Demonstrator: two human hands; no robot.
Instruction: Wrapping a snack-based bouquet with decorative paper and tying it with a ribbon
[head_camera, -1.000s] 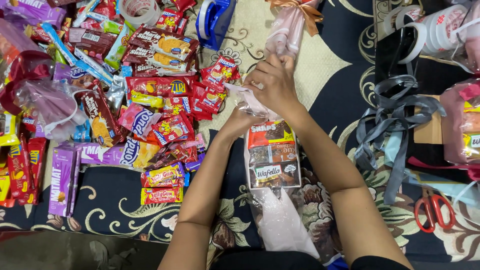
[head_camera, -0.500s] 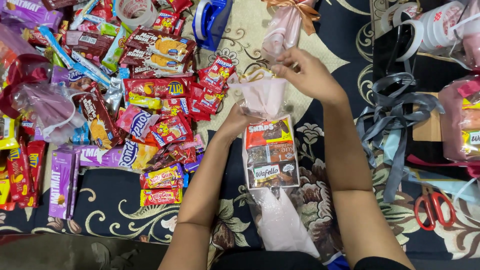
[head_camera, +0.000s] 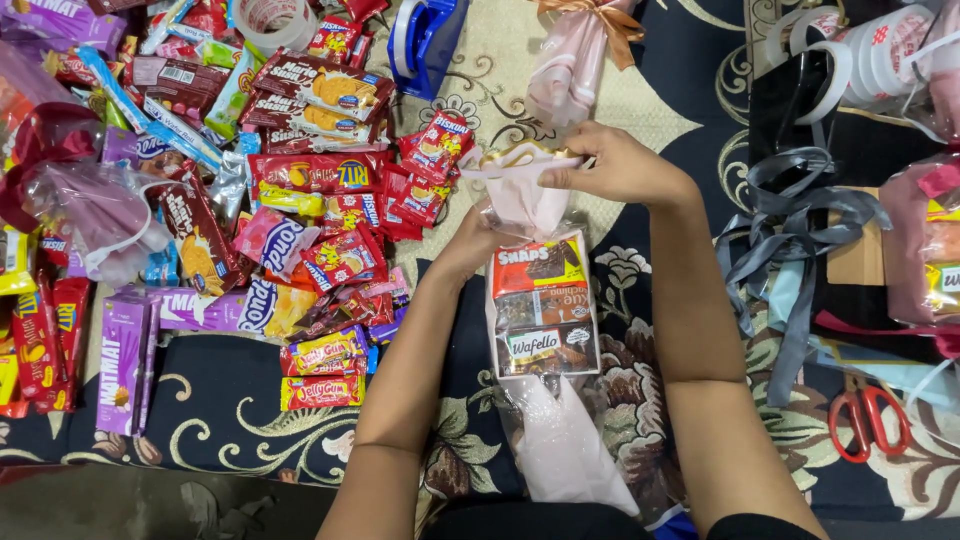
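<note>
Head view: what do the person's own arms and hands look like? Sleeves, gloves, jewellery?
Both forearms are bare from elbow to wrist; no sleeve shows in frame. The left hand and right hand wear no gloves. No watch, bracelet or ring shows on the parts in view. No cables or markings are on either arm. Fingertips are partly hidden, so nails cannot be judged.

The fingers of the left hand (head_camera: 478, 240) are hidden behind the gathered neck of the clear bag (head_camera: 545, 330). The bag's lower end is cut off at the bottom edge, near the centre. At the right edge, a pink packet (head_camera: 925, 250) is cropped. At the upper left, purple wrappers (head_camera: 50, 15) are cut off by the frame.
</note>
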